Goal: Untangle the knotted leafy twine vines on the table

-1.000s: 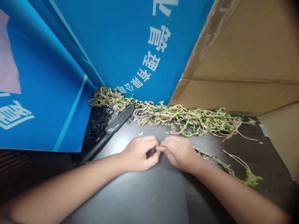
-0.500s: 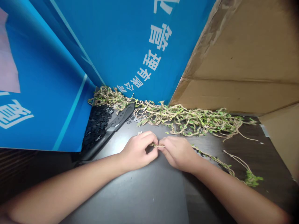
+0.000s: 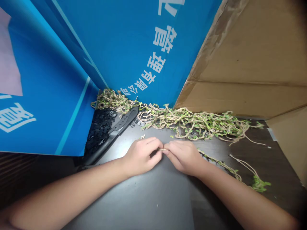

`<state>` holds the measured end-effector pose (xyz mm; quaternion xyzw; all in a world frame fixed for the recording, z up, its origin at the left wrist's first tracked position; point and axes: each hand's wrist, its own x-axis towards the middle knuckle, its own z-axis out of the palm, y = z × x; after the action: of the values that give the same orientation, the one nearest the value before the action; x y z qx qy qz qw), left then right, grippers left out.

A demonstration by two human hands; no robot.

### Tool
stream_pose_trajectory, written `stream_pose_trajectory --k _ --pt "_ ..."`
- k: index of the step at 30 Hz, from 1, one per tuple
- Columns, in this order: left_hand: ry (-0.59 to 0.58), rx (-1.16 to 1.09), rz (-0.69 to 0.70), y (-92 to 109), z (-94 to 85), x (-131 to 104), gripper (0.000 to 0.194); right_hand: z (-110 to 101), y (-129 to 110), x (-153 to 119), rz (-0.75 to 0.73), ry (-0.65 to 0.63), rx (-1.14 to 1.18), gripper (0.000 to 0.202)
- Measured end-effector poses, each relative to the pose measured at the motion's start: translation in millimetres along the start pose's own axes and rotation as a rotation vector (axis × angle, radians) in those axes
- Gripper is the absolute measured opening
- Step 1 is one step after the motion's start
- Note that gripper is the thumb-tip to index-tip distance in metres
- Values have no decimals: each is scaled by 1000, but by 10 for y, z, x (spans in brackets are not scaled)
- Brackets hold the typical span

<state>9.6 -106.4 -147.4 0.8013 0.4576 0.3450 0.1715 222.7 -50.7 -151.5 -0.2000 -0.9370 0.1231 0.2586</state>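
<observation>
**Both hands pinch one leafy twine strand on a dark surface**

Dark and smooth, the surface point(image 3: 148, 195) is walled in by a blue banner point(image 3: 115, 48) with white characters at the back and left, and by brown cardboard point(image 3: 251, 64) on the right.

Head view: the left hand point(image 3: 141, 156) and the right hand point(image 3: 183, 156) meet knuckle to knuckle near the middle of the picture, both resting low on the surface. The fingers of each hand are curled and pressed together, pinching a short stretch of twine strand point(image 3: 164, 149) that shows in the small gap between them. From under the right hand the same strand, set with small green leaves, trails away to the right across the surface and ends in a leafy tuft point(image 3: 257, 183). Just beyond the hands, along the foot of the banner and cardboard, lies a long tangled pile of twine and leaves point(image 3: 192, 123). At the left corner sits a black tray point(image 3: 99, 131) of small dark pieces, with a grey perforated handle point(image 3: 123, 121) lying across its edge.
</observation>
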Motion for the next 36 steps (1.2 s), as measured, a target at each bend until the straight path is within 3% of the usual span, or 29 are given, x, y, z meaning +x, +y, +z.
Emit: stream_pose_trajectory --k 7,16,23,32,36 --pt "13 -83 14 -7 -9 2 1 -14 7 15 18 86 59 21" --pt "40 -109 40 7 -20 16 12 -2 57 -19 47 59 90 24" --pt "40 -112 17 16 -22 17 11 -6 42 6 35 47 72 28" --pt "65 -125 -88 5 -15 9 15 17 50 2 94 110 79 10" --pt "46 -122 -113 11 -27 21 11 35 60 -14 105 146 68 14"
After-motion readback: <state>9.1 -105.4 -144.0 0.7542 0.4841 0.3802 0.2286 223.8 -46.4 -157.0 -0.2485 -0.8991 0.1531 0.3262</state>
